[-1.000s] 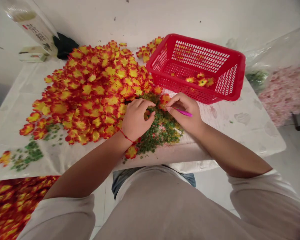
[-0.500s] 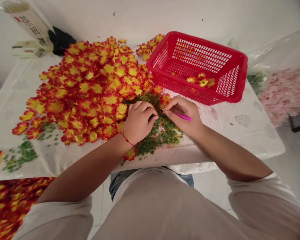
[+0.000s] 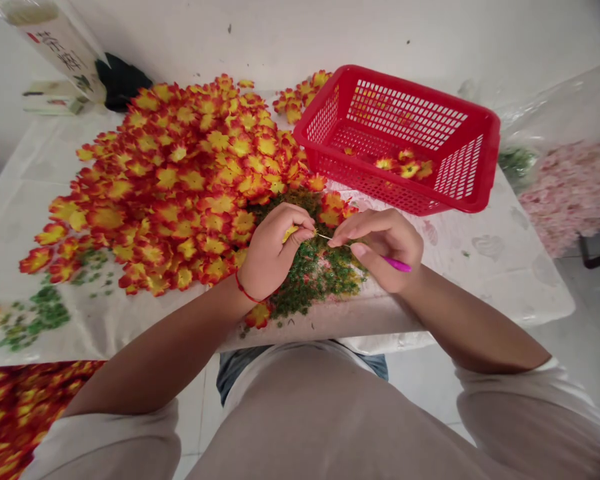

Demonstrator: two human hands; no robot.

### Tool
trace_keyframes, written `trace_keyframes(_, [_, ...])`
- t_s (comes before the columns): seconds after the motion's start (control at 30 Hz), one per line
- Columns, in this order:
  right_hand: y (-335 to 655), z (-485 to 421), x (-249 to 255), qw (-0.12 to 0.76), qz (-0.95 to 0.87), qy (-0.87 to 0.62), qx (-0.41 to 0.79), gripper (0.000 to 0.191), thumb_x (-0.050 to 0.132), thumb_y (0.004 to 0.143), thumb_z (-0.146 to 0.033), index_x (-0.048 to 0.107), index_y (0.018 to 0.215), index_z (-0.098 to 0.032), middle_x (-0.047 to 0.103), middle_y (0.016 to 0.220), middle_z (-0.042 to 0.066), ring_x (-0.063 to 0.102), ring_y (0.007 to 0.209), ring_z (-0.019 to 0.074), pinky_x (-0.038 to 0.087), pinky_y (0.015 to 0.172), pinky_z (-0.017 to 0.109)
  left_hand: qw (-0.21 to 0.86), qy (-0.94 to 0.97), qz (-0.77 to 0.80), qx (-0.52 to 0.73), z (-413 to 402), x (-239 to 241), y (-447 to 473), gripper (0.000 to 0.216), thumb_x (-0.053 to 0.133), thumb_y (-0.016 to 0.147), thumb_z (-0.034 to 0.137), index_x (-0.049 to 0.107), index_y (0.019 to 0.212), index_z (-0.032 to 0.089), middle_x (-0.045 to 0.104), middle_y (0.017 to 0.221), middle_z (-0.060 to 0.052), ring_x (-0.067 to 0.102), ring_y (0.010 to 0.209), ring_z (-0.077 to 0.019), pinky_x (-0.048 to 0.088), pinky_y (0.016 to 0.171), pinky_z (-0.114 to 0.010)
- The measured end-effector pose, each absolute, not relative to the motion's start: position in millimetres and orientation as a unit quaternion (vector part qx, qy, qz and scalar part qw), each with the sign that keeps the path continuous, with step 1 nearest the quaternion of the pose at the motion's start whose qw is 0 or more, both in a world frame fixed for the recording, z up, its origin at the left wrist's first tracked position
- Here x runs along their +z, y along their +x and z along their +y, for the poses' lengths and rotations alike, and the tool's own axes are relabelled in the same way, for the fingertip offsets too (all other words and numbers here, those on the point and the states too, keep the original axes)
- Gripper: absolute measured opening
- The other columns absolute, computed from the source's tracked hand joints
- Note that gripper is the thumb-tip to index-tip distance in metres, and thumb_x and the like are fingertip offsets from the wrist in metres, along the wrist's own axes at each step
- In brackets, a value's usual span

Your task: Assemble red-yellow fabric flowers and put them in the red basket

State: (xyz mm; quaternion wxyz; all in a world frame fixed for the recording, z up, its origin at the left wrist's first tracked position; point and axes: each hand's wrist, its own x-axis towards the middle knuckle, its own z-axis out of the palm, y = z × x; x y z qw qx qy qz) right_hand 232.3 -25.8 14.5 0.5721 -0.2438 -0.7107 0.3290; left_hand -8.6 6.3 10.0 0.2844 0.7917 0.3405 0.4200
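Observation:
My left hand [image 3: 275, 250] is closed, thumb against fingertips, on a yellow flower piece [image 3: 291, 233] that is mostly hidden. In my right hand [image 3: 387, 243] is a thin tool with a magenta handle [image 3: 396, 265]; its fine metal shaft [image 3: 324, 236] reaches to the left fingertips. I cannot make out the tool's tip. Under both hands spreads a heap of small green pieces [image 3: 313, 283]. Red-and-yellow fabric flowers [image 3: 190, 180] are piled to the left and behind. One loose flower [image 3: 258, 315] lies beside my left wrist.
A red plastic basket [image 3: 400, 200] holding a few flowers stands at the back right of the covered table [image 3: 510, 287]. Pink flowers [image 3: 575, 193] are beyond the right edge. A tall package [image 3: 63, 53] and dark cloth [image 3: 123, 83] sit back left. More flowers [image 3: 25, 413] lie below, left.
My right hand has moved right and its fingers have opened out around the tool, showing the shaft. A yellow piece now shows in my left hand, which has moved little.

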Motion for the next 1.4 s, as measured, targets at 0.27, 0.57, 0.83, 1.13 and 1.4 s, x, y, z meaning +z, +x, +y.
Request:
trace_keyframes(0.27, [230.8, -24.7, 15.9, 0.564, -0.721, -0.244, 0.321, 0.013, 0.072, 0.109, -0.022, 0.076, 0.117, -0.031, 0.087, 0.101, 0.007, 0.088, 0.094, 0.0271, 0.073, 0.08, 0.046, 0.301, 0.79, 0.326, 0.423, 4.2, 10.6, -8.6, 0.015, 0.063, 0.119, 0.033, 0.069, 0.107, 0.025, 0.076, 0.115, -0.006, 0.074, 0.112, -0.0227, 0.06, 0.104, -0.039])
trace_keyframes(0.57, [232.4, -23.3, 12.6, 0.531, -0.731, -0.308, 0.297, 0.011, 0.077, 0.108, -0.03, 0.078, 0.118, -0.033, 0.086, 0.112, 0.008, 0.084, 0.101, 0.0282, 0.069, 0.092, 0.05, 0.291, 0.807, 0.335, 0.391, 0.9, 14.7, -8.0, 0.011, 0.063, 0.116, 0.022, 0.07, 0.109, 0.026, 0.076, 0.117, -0.006, 0.073, 0.112, -0.0232, 0.059, 0.104, -0.04])
trace_keyframes(0.83, [223.9, -23.2, 14.0, 0.518, -0.686, -0.326, 0.393, 0.009, 0.074, 0.113, -0.039, 0.076, 0.115, -0.03, 0.083, 0.108, 0.005, 0.083, 0.096, 0.0206, 0.069, 0.085, 0.037, 0.243, 0.83, 0.369, 0.341, 6.4, 13.1, -12.7, 0.016, 0.066, 0.117, 0.036, 0.073, 0.107, 0.025, 0.079, 0.104, -0.004, 0.074, 0.1, -0.0238, 0.056, 0.101, -0.039])
trace_keyframes(1.13, [224.5, -22.0, 19.5, 0.508, -0.666, -0.374, 0.398, 0.031, 0.068, 0.115, -0.055, 0.079, 0.102, -0.028, 0.083, 0.095, 0.003, 0.081, 0.088, 0.0204, 0.066, 0.08, 0.036, 0.215, 0.83, 0.378, 0.35, 1.6, 14.9, -10.6, 0.02, 0.073, 0.114, 0.045, 0.072, 0.109, 0.026, 0.078, 0.102, -0.004, 0.072, 0.095, -0.0237, 0.057, 0.096, -0.04])
trace_keyframes(1.4, [226.7, -18.8, 20.7, 0.553, -0.637, -0.416, 0.34, 0.035, 0.071, 0.113, -0.057, 0.075, 0.093, -0.028, 0.073, 0.082, 0.001, 0.069, 0.072, 0.0178, 0.057, 0.067, 0.035, 0.076, 0.841, 0.477, 0.245, 3.5, 16.8, -13.2, 0.04, 0.075, 0.085, 0.012, 0.06, 0.12, 0.023, 0.071, 0.122, -0.015, 0.064, 0.119, -0.0413, 0.051, 0.102, -0.056])
